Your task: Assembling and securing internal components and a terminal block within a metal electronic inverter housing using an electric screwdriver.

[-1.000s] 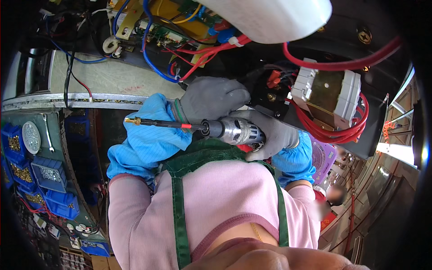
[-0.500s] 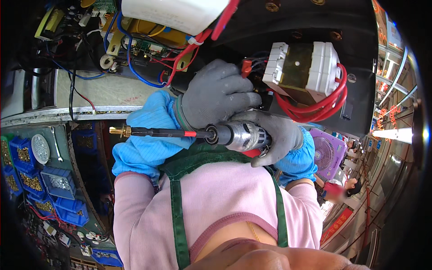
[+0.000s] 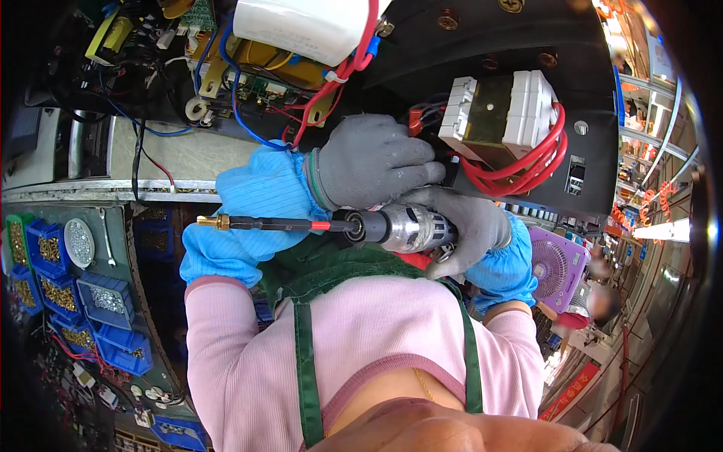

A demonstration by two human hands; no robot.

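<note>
R hand (image 3: 473, 230), grey glove, is wrapped firmly round the body of a power screwdriver (image 3: 410, 228); tool lies roughly level in front of the chest, long dark bit (image 3: 275, 224) w/ red band pointing L, brass-col. fitting (image 3: 215, 221) at its end. L hand (image 3: 374, 162), same glove, sits just past the tool, back of hand showing, fingers bent & close tog. by the black chassis (image 3: 595, 169); can't tell if it grips anything, undersides hidden.

Containers, all off L on green bench (image 3: 129, 255): several blue bins (image 3: 53, 270), most w/ lots of small brass-col. hardware; one nearer the bench edge, lower blue bin (image 3: 119, 363), has only a few pcs showing. Green bin (image 3: 22, 218) at far L, brass-col. bits too. Grey-blue bin (image 3: 111, 318) holds small silver pcs, as does oval-looking white dish (image 3: 66, 245), w/ open-end wrench (image 3: 108, 239) just beside.

Chassis carries white-ended transformer (image 3: 489, 117) w/ looped red wires (image 3: 520, 177); white cylinder (image 3: 301, 30) is up top, near circuit board (image 3: 263, 92).
</note>
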